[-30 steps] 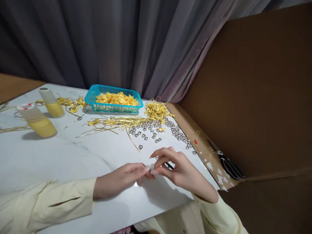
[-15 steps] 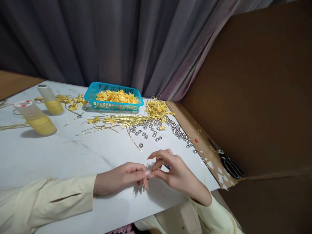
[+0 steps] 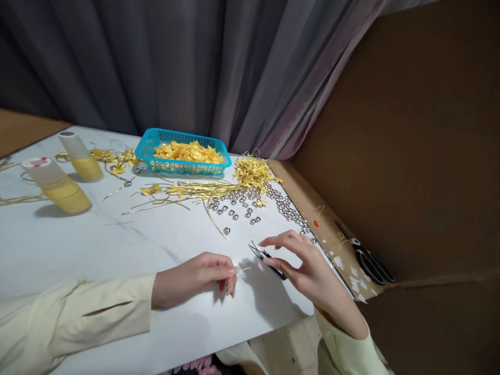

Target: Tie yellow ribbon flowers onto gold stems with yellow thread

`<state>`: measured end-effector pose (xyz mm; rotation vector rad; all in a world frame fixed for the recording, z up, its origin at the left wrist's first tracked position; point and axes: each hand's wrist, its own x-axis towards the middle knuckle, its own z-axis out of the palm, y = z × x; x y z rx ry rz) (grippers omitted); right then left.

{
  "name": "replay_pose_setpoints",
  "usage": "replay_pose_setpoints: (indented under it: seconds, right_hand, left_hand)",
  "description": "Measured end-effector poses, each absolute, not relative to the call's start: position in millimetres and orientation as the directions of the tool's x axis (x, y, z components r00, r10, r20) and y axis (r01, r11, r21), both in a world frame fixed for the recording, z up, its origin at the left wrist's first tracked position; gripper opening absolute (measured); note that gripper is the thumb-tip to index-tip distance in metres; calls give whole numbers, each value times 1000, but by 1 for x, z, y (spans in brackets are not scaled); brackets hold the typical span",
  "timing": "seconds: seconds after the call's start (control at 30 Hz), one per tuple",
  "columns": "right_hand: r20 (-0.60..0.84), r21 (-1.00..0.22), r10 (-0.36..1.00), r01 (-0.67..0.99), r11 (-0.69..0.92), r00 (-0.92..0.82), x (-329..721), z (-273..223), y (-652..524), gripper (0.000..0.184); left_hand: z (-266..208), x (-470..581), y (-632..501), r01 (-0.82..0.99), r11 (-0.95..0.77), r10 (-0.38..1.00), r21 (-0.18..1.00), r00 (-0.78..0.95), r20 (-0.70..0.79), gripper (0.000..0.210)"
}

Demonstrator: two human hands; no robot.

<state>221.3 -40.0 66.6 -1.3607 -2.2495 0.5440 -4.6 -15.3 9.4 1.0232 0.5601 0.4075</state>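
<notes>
My left hand (image 3: 207, 278) is pinching a short, thin gold cord (image 3: 245, 269) between thumb and fingers; its end sticks out to the right, and the rest is hidden by the fingers. Over to the right, my right hand (image 3: 299, 260) has thumb and index finger apart. Beneath those fingertips lies a small pair of thread snips (image 3: 260, 253), dark-handled, with bright blades parted toward the upper left. The thumb tip overlaps the handle in view; whether it touches is unclear. Both hands are above the near part of the white table (image 3: 167, 333).
A blue basket (image 3: 183, 167) holds yellow ribbon bows. Beside it lie a bunch of gold cords with yellow bows (image 3: 253, 172) and many silver beads (image 3: 289, 211). Two translucent containers with yellow contents (image 3: 64, 192) stand left. Black-handled scissors (image 3: 371, 263) rest on brown board at right.
My right hand has come away from the left fingertips, moving right, and its fingers have spread over the snips. The cord end now shows at my left hand, which has hardly moved.
</notes>
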Motion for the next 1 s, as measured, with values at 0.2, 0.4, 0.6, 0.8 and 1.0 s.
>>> replay_pose_setpoints:
  seconds: [0.2,0.4,0.6,0.8,1.0]
  right_hand:
    - [146,-507,824,674,537,-547,209,60,-40,14]
    - [49,-494,764,649,579,-644,198,63,-36,25]
    - [19,-485,755,654,581,-656,197,65,-35,27]
    - [18,-484,771,669,564,-637,201,63,-37,29]
    - [65,-464,821,711,529,-568,206,65,-37,26]
  left_hand:
    - [7,-5,-16,-66,474,568,878,785,-248,39]
    - [9,-4,-14,-57,482,560,874,788,-257,37]
    - [11,-4,-15,-46,482,560,875,784,-267,36]
    - [11,-3,-15,-47,484,558,874,786,-267,37]
    - [9,-4,-14,-53,496,554,867,787,-270,35]
